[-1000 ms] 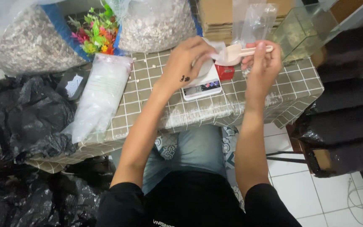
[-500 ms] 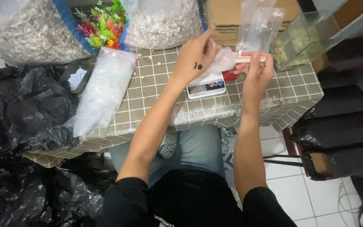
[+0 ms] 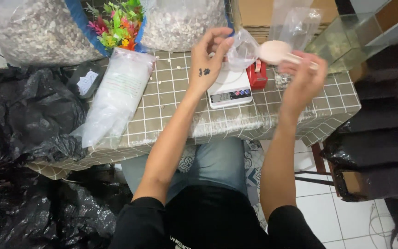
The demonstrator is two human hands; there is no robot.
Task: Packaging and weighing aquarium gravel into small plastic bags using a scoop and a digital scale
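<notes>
The left hand (image 3: 210,57) pinches the mouth of a small clear plastic bag (image 3: 242,48) and holds it up over the white kitchen scale (image 3: 229,87), which sits on the checked worktop (image 3: 171,106) at about 12 o'clock from the person's lap. The right hand (image 3: 302,78) grips the handle of a pale spoon (image 3: 275,51), its bowl level with the bag's opening, at 3 o'clock from it. Whether the spoon carries anything, I cannot tell. The bag looks nearly empty, so the filling seems to be at its start, with weighing and closing yet to come; the scale's display is lit, its reading too small to make out.

Just right of the scale stands a red tape dispenser (image 3: 258,74). At 10 o'clock from the scale lies a long pack of clear bags (image 3: 118,94); two large sacks of pale grainy stuff (image 3: 183,23) stand along the far edge, bright plastic flowers (image 3: 118,25) between them.

Against the frame half a second back, the left hand has lifted the bag higher and turned its back toward the camera, and the spoon has come up clear of the bag's mouth
</notes>
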